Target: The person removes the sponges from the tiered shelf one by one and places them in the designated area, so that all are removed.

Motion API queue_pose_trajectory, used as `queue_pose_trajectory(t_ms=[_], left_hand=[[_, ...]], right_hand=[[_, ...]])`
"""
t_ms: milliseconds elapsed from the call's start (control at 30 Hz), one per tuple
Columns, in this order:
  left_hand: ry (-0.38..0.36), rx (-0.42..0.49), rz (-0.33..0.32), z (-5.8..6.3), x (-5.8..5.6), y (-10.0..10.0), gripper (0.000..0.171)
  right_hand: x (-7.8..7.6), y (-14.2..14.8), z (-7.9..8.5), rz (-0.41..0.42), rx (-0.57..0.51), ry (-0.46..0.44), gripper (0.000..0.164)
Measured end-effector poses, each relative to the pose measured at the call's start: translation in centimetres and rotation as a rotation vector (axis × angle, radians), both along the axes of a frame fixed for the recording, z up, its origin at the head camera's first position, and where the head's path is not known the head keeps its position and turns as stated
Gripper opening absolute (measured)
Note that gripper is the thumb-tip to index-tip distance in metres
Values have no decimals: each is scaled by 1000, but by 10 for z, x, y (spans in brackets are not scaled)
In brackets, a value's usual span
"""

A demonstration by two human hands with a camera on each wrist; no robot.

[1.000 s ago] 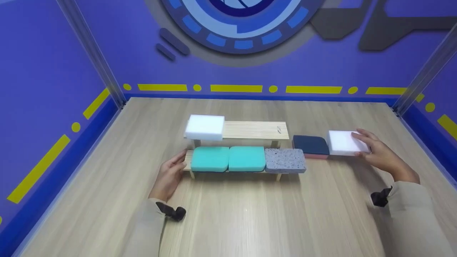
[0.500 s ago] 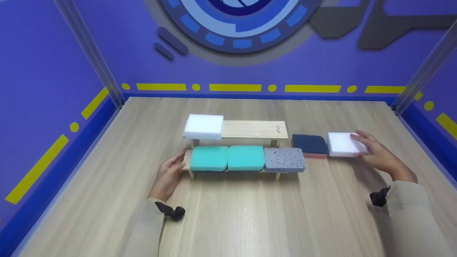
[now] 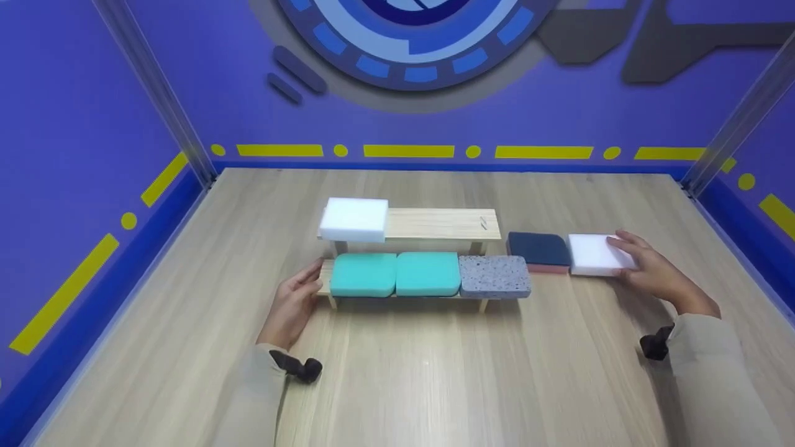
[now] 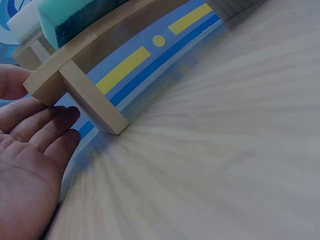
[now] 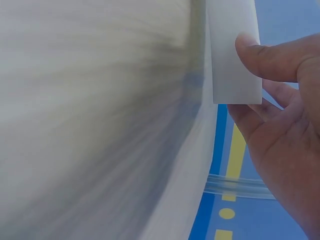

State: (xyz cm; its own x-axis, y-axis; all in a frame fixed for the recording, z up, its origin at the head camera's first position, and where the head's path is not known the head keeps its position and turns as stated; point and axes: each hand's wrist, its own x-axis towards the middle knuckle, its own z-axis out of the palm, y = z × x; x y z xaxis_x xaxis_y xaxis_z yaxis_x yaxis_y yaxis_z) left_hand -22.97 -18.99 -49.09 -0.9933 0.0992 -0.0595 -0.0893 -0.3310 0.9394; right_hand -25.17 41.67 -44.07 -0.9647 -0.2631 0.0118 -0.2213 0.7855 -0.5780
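My right hand (image 3: 658,273) pinches a white block sponge (image 3: 599,253), thumb on its front side and fingers at the back. The sponge's left side sits against a dark navy sponge with a pink underside (image 3: 538,251). At the left end of the front wooden shelf (image 3: 327,277), my left hand (image 3: 293,307) holds the board's end, thumb at its edge and fingertips beneath in the left wrist view. Along that shelf lie two turquoise sponges (image 3: 364,274) (image 3: 428,274) and a speckled grey sponge (image 3: 495,276), side by side.
Behind stands a higher wooden shelf (image 3: 441,223), bearing another white sponge (image 3: 354,219) on its left end. The wooden table (image 3: 397,372) is bounded by blue-purple panels (image 3: 186,74) at the back and sides. The grey sponge overhangs the front shelf's right end.
The white sponge in my right hand has come slightly down and nearer to me, beside the navy sponge. My left hand stays at the shelf's end.
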Motion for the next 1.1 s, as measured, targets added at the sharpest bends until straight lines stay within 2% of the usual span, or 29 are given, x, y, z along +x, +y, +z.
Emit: queue_pose_trajectory(t_ms=[233, 600, 1100], left_hand=[[2, -1, 1, 1, -1, 0, 55], [-2, -23, 3, 1, -1, -1, 55], [-14, 6, 23, -1, 0, 0, 54]], right_hand=[[-2, 1, -3, -4, 7, -55, 64], [-1, 1, -7, -3, 21, -88, 66], [2, 1, -6, -58, 13, -49, 61]])
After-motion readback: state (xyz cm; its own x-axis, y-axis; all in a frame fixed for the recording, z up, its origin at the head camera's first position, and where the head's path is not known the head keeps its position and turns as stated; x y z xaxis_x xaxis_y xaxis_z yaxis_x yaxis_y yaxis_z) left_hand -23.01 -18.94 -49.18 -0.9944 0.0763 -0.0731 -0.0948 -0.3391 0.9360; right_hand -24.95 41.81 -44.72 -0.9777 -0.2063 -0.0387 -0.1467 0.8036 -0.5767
